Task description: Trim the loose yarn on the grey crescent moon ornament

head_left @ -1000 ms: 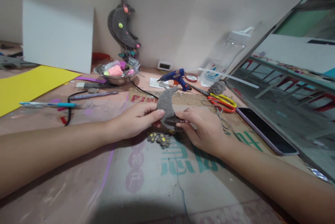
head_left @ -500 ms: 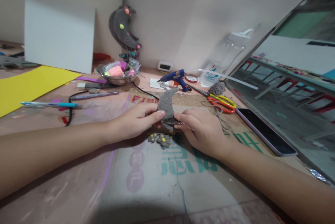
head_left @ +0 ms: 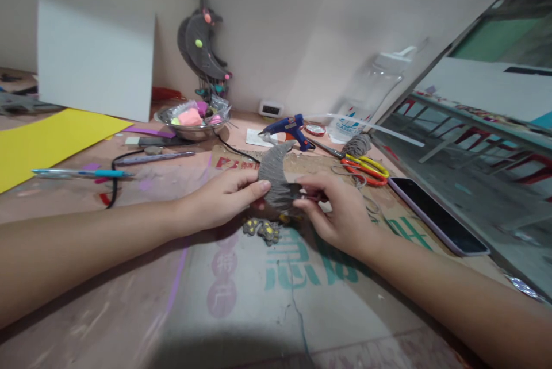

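Observation:
A crescent moon wrapped in grey yarn is held upright above the cardboard. My left hand grips its left edge between thumb and fingers. At its lower right, my right hand is closed in a pinch on a small dark object, which meets the edge of the moon; its kind is too blurred to make out. Just below the moon lie small grey flower-like pieces with yellow dots.
Behind the moon lie a blue glue gun, scissors and grey yarn. A metal bowl holds colourful clay packets. A phone lies at right, pens at left. A decorated moon hangs behind; a bottle stands nearby.
My right hand has drawn slightly right with the small dark object, which lay across the moon's lower part before. My left hand keeps its grip on the moon.

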Demonstrator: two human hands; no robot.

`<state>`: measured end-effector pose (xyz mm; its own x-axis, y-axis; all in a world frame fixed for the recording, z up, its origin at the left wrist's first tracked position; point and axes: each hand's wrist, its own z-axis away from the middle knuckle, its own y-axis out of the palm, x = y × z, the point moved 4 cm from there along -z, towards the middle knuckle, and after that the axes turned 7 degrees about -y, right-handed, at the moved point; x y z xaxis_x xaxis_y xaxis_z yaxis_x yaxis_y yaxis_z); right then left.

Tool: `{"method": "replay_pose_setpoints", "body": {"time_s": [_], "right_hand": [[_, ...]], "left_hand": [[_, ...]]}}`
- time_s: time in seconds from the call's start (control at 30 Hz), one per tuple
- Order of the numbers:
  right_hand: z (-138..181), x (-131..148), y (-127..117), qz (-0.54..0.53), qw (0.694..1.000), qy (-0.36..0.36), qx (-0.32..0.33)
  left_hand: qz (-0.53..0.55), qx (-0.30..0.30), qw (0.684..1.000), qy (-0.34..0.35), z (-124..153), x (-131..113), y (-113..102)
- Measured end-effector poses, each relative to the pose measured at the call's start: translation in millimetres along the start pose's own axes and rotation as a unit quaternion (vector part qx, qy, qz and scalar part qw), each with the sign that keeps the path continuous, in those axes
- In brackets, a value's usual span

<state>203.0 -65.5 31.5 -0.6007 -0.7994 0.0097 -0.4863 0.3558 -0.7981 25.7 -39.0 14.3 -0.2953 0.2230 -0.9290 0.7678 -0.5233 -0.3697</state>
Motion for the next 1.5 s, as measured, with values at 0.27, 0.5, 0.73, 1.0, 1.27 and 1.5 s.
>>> {"method": "replay_pose_setpoints", "body": {"time_s": [0.27, 0.5, 0.73, 1.0, 1.27, 1.5], "right_hand": [[-6, -15, 1, -0.069, 0.994, 0.079, 0.022], [-5, -6, 1, -0.074, 0.996, 0.048, 0.006], [-5, -4, 3, -0.085, 0.996, 0.013, 0.023], [-3, -9, 4, -0.119, 0.991, 0.054, 0.017], [-4, -10, 3, -0.133, 0.989, 0.071, 0.012], [-4, -13, 3, -0.143, 0.987, 0.076, 0.005]], "left_hand": [[-0.029, -0.043, 0.998, 0.029, 1, 2, -5], [-0.088, -0.05, 0.995, -0.013, -2, 1, -5], [-0.068, -0.065, 0.996, -0.003, -1, 1, -4], [-0.12, -0.062, 0.99, 0.028, 0, -2, -5], [-0.106, -0.078, 0.99, 0.049, -1, -1, -7], [-0.081, -0.158, 0.984, 0.005, 0, -5, -17]]}}
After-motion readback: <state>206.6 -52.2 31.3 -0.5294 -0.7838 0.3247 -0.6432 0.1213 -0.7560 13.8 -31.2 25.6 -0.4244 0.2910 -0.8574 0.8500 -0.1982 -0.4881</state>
